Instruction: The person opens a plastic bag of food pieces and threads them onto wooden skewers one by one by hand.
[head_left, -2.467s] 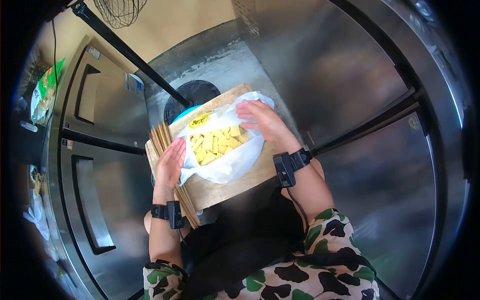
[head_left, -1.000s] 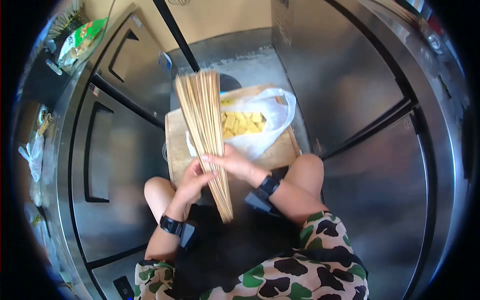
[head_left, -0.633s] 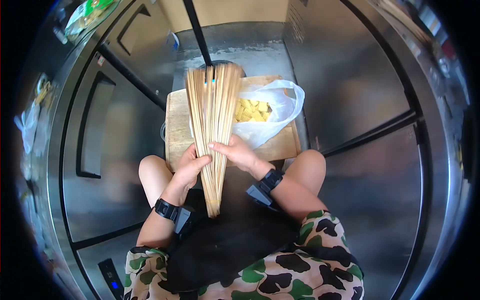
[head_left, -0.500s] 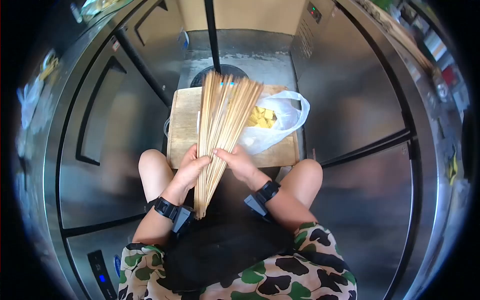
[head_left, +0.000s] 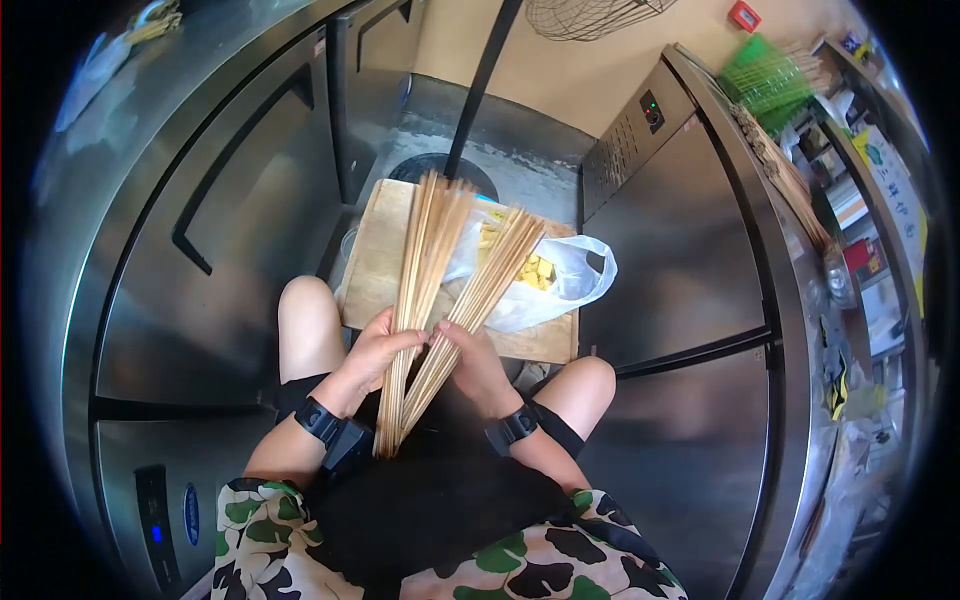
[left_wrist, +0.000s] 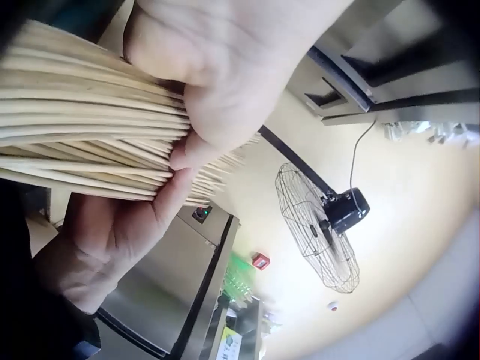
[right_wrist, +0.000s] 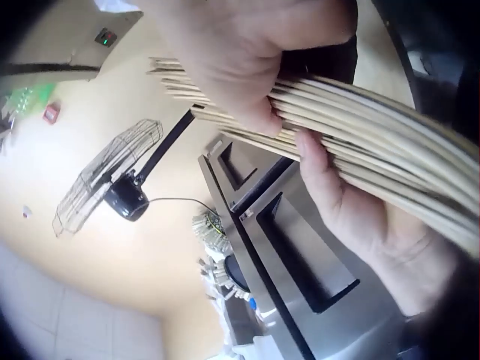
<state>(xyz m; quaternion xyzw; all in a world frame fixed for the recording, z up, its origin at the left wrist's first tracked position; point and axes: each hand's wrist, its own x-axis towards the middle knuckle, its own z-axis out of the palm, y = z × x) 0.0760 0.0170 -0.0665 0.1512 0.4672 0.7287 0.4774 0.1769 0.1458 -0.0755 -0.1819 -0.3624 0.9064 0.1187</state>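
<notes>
Thin bamboo skewers are parted into two bundles that form a V in the head view. My left hand (head_left: 375, 355) grips the left bundle (head_left: 418, 265), its thumb across the sticks. The right bundle (head_left: 497, 272) leans to the right in my right hand (head_left: 475, 368). Both thumb tips meet close together between the bundles, and the lower ends converge over the lap. Behind the skewers, a white plastic bag (head_left: 590, 278) holding yellow cut pieces (head_left: 538, 272) lies open on a wooden board (head_left: 385, 235), partly hidden by the sticks.
Stainless steel fridges stand close on the left (head_left: 200, 330) and right (head_left: 670, 270). A black pole (head_left: 482, 85) rises behind the board from a round base; its wire fan (left_wrist: 315, 225) shows in the left wrist view. A green mesh basket (head_left: 765, 85) sits atop the right unit.
Both hands have left the bag and lifted the skewers from the board's left side. The bundle has since been spread and split in two, and the head view has turned right.
</notes>
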